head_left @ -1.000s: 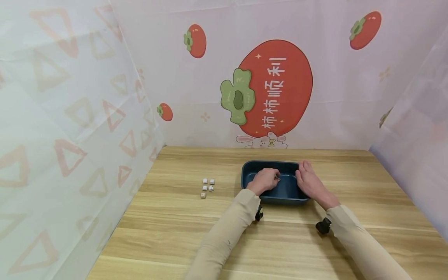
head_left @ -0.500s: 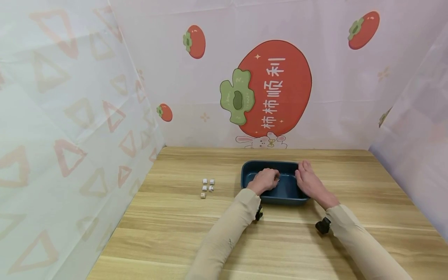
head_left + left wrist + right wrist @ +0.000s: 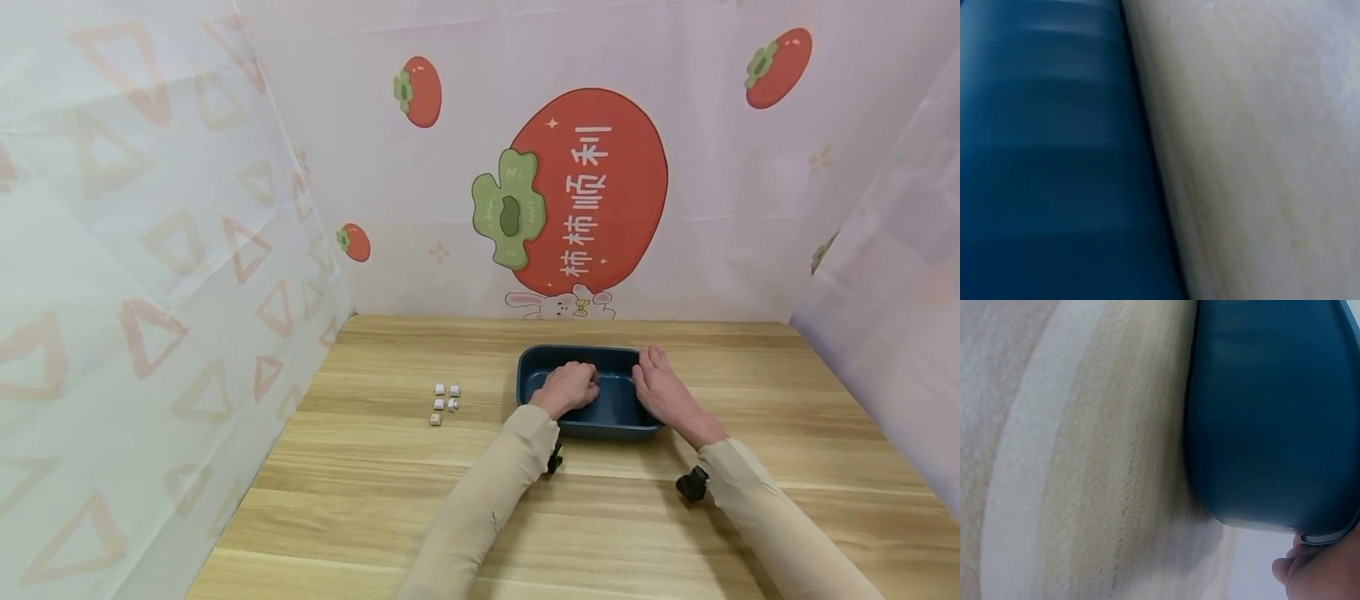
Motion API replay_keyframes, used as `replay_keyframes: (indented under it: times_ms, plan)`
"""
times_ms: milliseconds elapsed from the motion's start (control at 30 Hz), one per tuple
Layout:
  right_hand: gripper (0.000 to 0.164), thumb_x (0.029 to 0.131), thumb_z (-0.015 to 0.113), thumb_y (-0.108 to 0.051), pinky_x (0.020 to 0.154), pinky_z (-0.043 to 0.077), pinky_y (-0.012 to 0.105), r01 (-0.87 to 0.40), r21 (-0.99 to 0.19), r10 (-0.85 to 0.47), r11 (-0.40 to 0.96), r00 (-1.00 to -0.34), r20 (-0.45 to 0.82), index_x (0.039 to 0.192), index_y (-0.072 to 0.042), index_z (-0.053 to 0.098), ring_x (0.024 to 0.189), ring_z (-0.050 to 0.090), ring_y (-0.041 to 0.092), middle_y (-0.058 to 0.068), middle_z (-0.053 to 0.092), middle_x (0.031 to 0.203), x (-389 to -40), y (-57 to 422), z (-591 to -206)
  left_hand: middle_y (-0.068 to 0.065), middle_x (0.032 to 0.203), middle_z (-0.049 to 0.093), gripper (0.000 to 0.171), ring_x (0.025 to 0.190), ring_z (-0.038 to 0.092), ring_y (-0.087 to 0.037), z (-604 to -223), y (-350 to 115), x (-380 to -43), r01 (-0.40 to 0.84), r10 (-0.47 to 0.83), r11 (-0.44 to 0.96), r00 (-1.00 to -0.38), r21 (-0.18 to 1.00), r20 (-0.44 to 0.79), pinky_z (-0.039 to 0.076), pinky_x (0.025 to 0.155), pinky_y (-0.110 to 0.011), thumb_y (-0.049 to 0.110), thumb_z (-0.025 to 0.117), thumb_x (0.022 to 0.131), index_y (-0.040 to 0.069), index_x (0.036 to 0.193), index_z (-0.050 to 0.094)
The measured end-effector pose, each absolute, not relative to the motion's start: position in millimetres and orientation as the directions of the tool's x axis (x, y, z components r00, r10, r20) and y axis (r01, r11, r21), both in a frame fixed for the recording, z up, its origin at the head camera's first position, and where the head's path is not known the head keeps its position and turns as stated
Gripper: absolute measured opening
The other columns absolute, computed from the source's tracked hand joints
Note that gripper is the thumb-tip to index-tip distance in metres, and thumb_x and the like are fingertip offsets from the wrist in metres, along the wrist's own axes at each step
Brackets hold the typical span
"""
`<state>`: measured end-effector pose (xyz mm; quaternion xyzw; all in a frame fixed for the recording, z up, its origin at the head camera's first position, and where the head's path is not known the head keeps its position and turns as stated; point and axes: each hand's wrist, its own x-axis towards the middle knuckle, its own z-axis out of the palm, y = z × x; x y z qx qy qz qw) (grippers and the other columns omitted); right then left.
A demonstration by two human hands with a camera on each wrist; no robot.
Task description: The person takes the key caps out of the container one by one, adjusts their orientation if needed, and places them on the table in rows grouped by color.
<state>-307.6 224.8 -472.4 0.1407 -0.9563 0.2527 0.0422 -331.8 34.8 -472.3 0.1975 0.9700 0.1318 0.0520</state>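
A deep blue container (image 3: 611, 432) stood on the wood-patterned desk (image 3: 360, 517), nearer the far edge than the near one and well apart from both side edges. The person's left hand (image 3: 567, 387) reached down into it over the near rim, its fingers bent toward the container's floor; whether they pinched anything could not be told, since the fingertips were hidden. The right hand (image 3: 663, 392) gripped the end of the container facing the desk's right edge, straddling the rim.

Between the container and the desk's left edge lay five small pale blocks (image 3: 439, 404): four white ones set two by two, and a yellower one on the near side. Beige sleeves (image 3: 487, 500) covered both arms, with a black device (image 3: 692, 484) below each wrist. Beyond the far edge hung a pale cloth (image 3: 457, 175) printed with red persimmons.
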Motion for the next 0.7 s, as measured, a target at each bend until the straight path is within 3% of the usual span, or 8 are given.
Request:
replay_keyframes:
  times_ms: [333,700]
  plan:
    - [0.055,0.106,0.032,-0.017,0.115,0.017,0.062,-0.287,-0.475,-0.245,0.832,-0.958,0.15,0.143,0.023,0.023,0.143,0.013,0.056,0.044,0.013,0.152,-307.2,223.6,-471.5,0.006,0.09,0.066,0.016,0.07,0.057,-0.009,-465.9,32.9,-329.3,0.401,0.42,0.857,-0.908,0.323,0.014,0.048,0.066,-0.022,0.029,0.058,0.097,0.019,0.107,0.066]
    - [0.055,0.105,0.032,-0.016,0.115,0.017,0.063,-0.294,-0.478,-0.249,0.828,-0.956,0.156,0.143,0.023,0.023,0.143,0.013,0.057,0.044,0.013,0.152,-307.4,224.4,-470.7,0.009,0.086,0.061,0.024,0.064,0.056,-0.008,-455.5,23.3,-323.7,0.433,0.461,0.806,-0.887,0.404,0.032,0.045,0.059,-0.02,0.026,0.05,0.102,0.023,0.118,0.067]
